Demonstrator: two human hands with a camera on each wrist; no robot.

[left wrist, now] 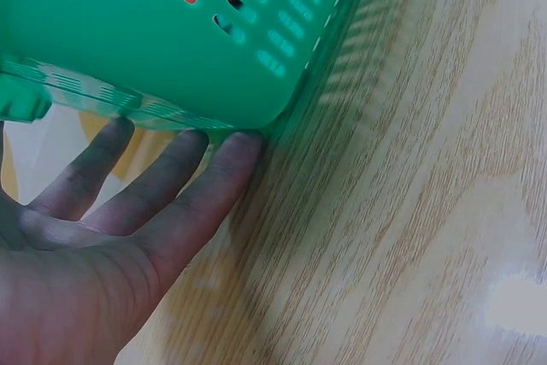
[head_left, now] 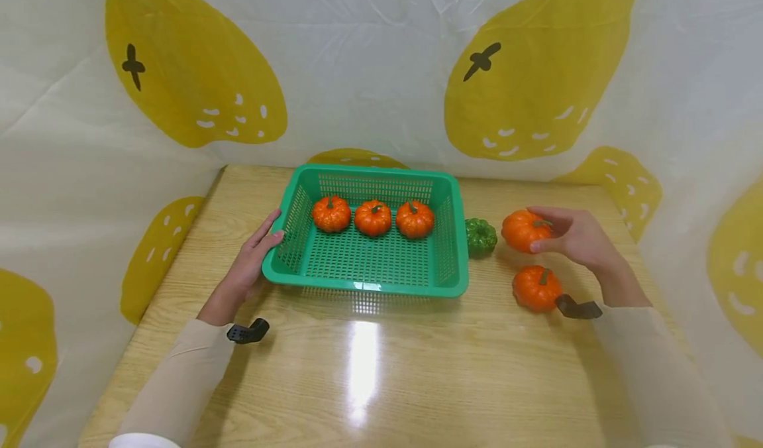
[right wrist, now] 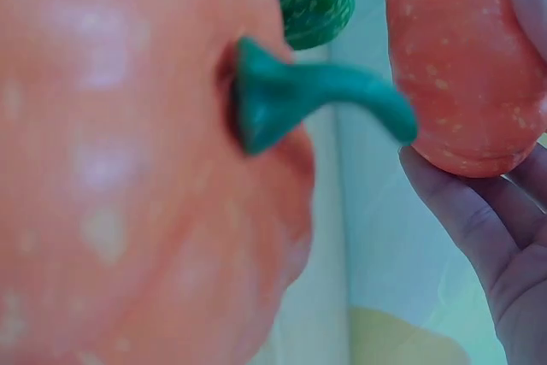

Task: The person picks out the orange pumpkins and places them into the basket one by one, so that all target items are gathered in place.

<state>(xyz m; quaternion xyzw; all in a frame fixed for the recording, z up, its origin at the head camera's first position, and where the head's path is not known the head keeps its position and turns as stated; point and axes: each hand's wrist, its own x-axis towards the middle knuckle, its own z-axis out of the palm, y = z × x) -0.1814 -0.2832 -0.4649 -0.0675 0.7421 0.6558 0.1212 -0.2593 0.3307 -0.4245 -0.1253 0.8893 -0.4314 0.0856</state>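
A green plastic basket (head_left: 381, 287) holds three orange toy pumpkins (head_left: 373, 218) in a row. My left hand (head_left: 253, 252) is at its left side, thumb at the rim. In the left wrist view, extended fingers (left wrist: 192, 198) touch the outer wall near its base. With thumb and fingers, my right hand (head_left: 581, 236) holds an orange pumpkin (head_left: 522, 230) by its right side, also seen in the right wrist view (right wrist: 461, 66). Another orange pumpkin (head_left: 536, 289) lies nearer the body, its curved green stem large in the right wrist view.
A green pumpkin (head_left: 480, 237) stands between the basket's right side and the held pumpkin. Beneath everything is a wooden table (head_left: 441, 368). A curtain (head_left: 369, 70) printed with yellow fruit hangs behind the table's far edge and along both sides.
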